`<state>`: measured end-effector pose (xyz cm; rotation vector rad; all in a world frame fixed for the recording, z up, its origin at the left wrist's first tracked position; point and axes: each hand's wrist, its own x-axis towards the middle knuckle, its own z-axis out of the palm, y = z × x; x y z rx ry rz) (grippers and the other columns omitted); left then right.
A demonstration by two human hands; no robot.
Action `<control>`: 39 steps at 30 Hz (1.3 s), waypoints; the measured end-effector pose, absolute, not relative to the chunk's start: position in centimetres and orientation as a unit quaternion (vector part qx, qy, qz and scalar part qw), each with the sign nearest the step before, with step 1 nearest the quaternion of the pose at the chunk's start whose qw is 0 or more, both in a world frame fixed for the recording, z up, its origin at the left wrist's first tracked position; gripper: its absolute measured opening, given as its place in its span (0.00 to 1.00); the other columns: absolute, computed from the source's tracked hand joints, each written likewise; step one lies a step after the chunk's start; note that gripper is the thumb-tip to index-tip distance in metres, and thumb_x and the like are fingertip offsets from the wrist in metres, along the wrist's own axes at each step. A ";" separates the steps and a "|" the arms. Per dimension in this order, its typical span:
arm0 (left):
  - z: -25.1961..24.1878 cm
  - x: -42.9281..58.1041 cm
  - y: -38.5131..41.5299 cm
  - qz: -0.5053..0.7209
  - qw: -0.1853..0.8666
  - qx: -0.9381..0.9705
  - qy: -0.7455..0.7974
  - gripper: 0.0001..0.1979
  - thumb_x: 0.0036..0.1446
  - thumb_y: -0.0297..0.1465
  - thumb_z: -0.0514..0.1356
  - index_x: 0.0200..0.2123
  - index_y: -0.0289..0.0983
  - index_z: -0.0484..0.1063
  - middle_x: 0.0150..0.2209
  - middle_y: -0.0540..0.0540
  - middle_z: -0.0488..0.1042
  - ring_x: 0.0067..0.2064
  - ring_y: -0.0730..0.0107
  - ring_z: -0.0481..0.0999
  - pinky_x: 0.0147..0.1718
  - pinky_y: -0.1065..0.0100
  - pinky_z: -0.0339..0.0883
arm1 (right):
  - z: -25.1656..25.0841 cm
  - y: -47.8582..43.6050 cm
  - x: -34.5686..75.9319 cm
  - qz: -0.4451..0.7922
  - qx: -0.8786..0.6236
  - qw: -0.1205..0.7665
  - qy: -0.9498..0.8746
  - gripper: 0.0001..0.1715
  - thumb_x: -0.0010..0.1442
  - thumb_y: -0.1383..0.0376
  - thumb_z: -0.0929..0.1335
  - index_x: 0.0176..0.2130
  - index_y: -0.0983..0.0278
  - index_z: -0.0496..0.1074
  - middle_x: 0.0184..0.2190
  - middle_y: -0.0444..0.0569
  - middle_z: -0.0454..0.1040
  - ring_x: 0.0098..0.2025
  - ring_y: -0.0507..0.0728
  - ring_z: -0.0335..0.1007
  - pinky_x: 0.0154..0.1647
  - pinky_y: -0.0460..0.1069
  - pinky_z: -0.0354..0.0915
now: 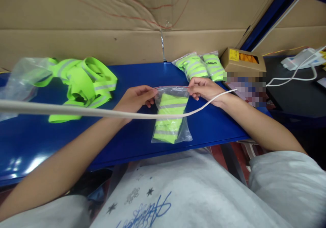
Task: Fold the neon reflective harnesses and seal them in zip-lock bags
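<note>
A clear zip bag (187, 133) lies at the front of the blue table, with a folded neon-yellow reflective strap (168, 127) inside it. My left hand (139, 98) pinches the left corner of the bag's top edge between thumb and fingers. At the opposite corner, my right hand (203, 89) grips the same edge, which carries a red line. Between the two hands the edge is stretched nearly straight. A white cable (114, 113) crosses the view in front of my left forearm and the bag.
Loose reflective straps (86, 82) lie in a heap at left, beside clear plastic bags (28, 73). Two filled bags (195, 66) rest at the back near a cardboard box (243, 62). A white power strip (303, 59) sits far right. Cardboard walls the blue table (137, 73) behind.
</note>
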<state>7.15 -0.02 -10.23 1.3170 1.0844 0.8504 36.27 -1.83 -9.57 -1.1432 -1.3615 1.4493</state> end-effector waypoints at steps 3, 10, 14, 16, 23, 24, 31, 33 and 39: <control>-10.2 7.2 -0.3 0.367 0.568 0.588 0.443 0.20 0.49 0.47 0.78 0.33 0.37 0.83 0.29 0.47 0.77 0.28 0.74 0.72 0.29 0.73 0.67 | -9.5 -1.9 36.1 0.622 -0.440 0.384 -0.521 0.12 0.51 0.66 0.79 0.32 0.65 0.75 0.26 0.44 0.75 0.27 0.50 0.70 0.26 0.44 0.70; -10.0 7.7 -0.8 0.373 0.568 0.590 0.436 0.16 0.51 0.43 0.76 0.33 0.36 0.82 0.31 0.47 0.78 0.30 0.74 0.73 0.30 0.73 0.68 | -10.2 -1.9 36.2 0.618 -0.435 0.352 -0.553 0.25 0.52 0.53 0.84 0.34 0.67 0.75 0.24 0.43 0.72 0.24 0.47 0.64 0.23 0.42 0.62; -9.9 8.1 -0.9 0.379 0.597 0.551 0.442 0.16 0.48 0.40 0.77 0.30 0.36 0.77 0.28 0.49 0.75 0.29 0.74 0.73 0.29 0.73 0.67 | -10.2 -2.2 36.1 0.600 -0.429 0.342 -0.582 0.27 0.55 0.50 0.83 0.37 0.67 0.75 0.25 0.42 0.71 0.25 0.47 0.64 0.24 0.42 0.61; -10.0 8.2 -1.0 0.372 0.606 0.545 0.445 0.17 0.49 0.42 0.77 0.31 0.36 0.78 0.28 0.49 0.74 0.28 0.74 0.71 0.29 0.73 0.67 | -10.2 -2.3 36.0 0.593 -0.431 0.340 -0.589 0.27 0.56 0.49 0.82 0.37 0.66 0.75 0.26 0.43 0.72 0.26 0.47 0.65 0.25 0.43 0.61; -10.6 7.7 -0.8 0.313 0.578 0.608 0.445 0.22 0.52 0.48 0.76 0.37 0.35 0.83 0.26 0.50 0.70 0.26 0.78 0.63 0.24 0.75 0.56 | -10.4 -2.3 35.7 0.581 -0.438 0.297 -0.618 0.30 0.53 0.45 0.81 0.38 0.66 0.77 0.28 0.43 0.72 0.28 0.49 0.62 0.26 0.45 0.58; -10.5 7.6 -0.8 0.312 0.575 0.613 0.443 0.21 0.52 0.48 0.76 0.36 0.36 0.83 0.25 0.50 0.70 0.25 0.77 0.63 0.24 0.75 0.55 | -10.3 -2.4 35.7 0.566 -0.434 0.301 -0.633 0.29 0.54 0.45 0.81 0.37 0.66 0.76 0.28 0.42 0.71 0.28 0.49 0.61 0.27 0.46 0.57; -10.0 7.6 -1.2 0.342 0.540 0.627 0.444 0.16 0.53 0.43 0.74 0.35 0.37 0.82 0.28 0.49 0.73 0.28 0.75 0.66 0.26 0.73 0.57 | -9.6 -3.5 35.2 0.439 -0.422 0.331 -0.721 0.23 0.63 0.47 0.76 0.38 0.63 0.75 0.29 0.43 0.70 0.31 0.52 0.63 0.32 0.48 0.57; -10.0 7.8 -1.2 0.354 0.534 0.625 0.447 0.14 0.53 0.42 0.74 0.33 0.37 0.80 0.28 0.50 0.72 0.28 0.75 0.66 0.28 0.73 0.59 | -9.8 -3.4 35.3 0.458 -0.415 0.322 -0.717 0.24 0.63 0.46 0.76 0.40 0.64 0.75 0.30 0.45 0.72 0.32 0.53 0.65 0.33 0.48 0.59; -9.9 7.9 -1.5 0.311 0.553 0.641 0.432 0.20 0.53 0.46 0.76 0.42 0.39 0.84 0.40 0.47 0.83 0.39 0.69 0.78 0.41 0.72 0.70 | -10.5 -2.9 35.3 0.506 -0.373 0.326 -0.706 0.22 0.63 0.50 0.77 0.44 0.65 0.76 0.33 0.47 0.77 0.34 0.53 0.71 0.37 0.47 0.65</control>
